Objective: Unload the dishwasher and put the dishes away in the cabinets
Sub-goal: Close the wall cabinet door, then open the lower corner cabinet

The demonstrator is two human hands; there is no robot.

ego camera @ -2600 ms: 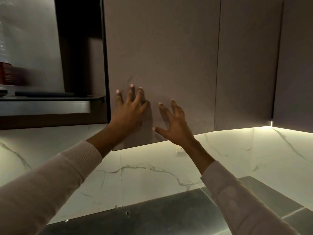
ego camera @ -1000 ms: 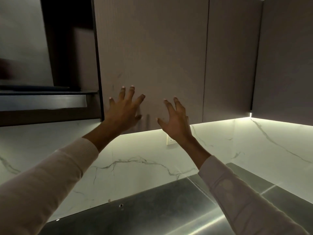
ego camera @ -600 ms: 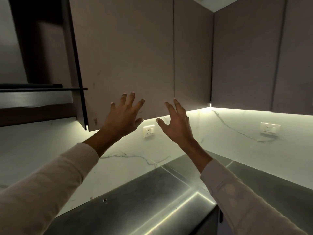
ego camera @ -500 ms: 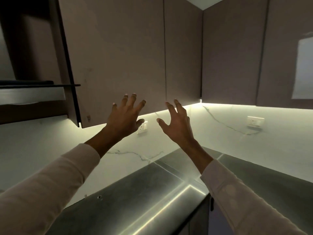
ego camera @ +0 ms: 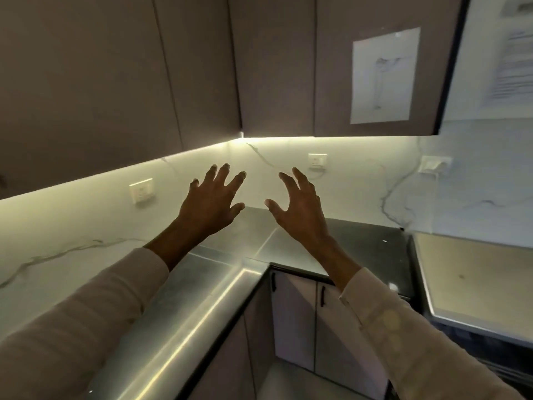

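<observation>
Dishes were not in view, and neither was the dishwasher; no item was being carried. The left hand [ego camera: 212,202] and the right hand [ego camera: 300,209] were raised side by side, apart from each other, with their backs towards the camera. The fingers [ego camera: 222,176] of both hands were released: spread, slightly bent at the tips, grasping nothing and touching nothing.

Above the fingers hung the upper cabinets [ego camera: 277,67], every visible door closed, with a light strip [ego camera: 288,137] along their underside. Up and to the right of the fingers, a paper sheet [ego camera: 383,76] was fixed to one door. Beyond the fingers stood the marbled wall panel [ego camera: 86,215], with a socket [ego camera: 142,191] to their left. Below the fingers ran the corner of the steel desk [ego camera: 202,298], which carried no dishes in the visible part.

Empty hands held clear of all surfaces, together with shut doors, indicated a transit posture between items, not a placement. The probable next step was a return to the dishwasher for a further load. Overall progress could not be judged, since the racks were out of frame.
</observation>
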